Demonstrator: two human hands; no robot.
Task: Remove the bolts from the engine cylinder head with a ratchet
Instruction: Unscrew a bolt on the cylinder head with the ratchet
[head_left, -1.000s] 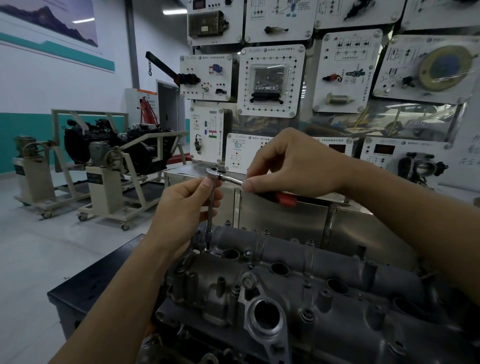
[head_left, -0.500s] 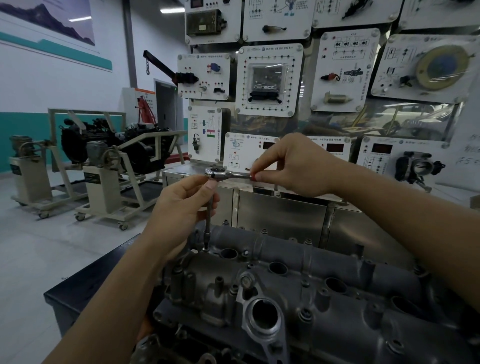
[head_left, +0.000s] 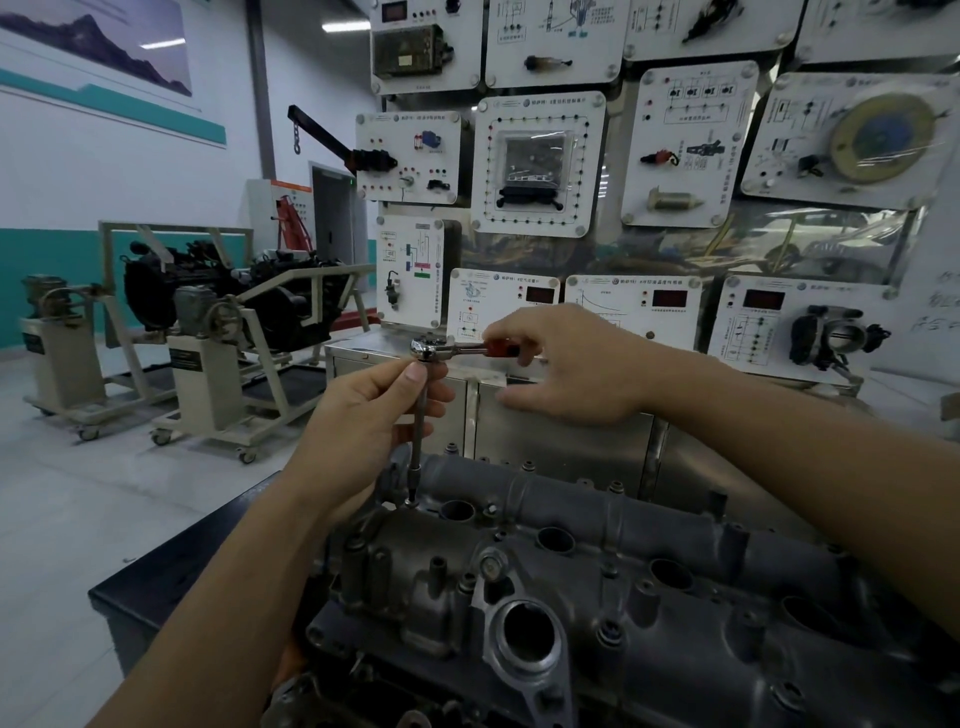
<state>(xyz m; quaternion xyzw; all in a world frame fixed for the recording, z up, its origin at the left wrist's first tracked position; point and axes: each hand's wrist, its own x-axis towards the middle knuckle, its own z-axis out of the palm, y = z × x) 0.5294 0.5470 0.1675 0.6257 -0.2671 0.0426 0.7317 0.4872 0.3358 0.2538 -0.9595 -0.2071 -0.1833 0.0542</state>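
You're pinching the ext. bar (head_left: 418, 436) w/ your L hand (head_left: 363, 415), R hand (head_left: 566, 364) gripping the ratchet (head_left: 447, 349) handle above the bolt (head_left: 410, 502) at the cylinder head (head_left: 623, 571) far-left corner, so be holding that bar plumb while you're swinging short, level strokes.

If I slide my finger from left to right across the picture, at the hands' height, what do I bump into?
Wheeled engine stand → left hand → ratchet → right hand → black throttle part on the white panel.
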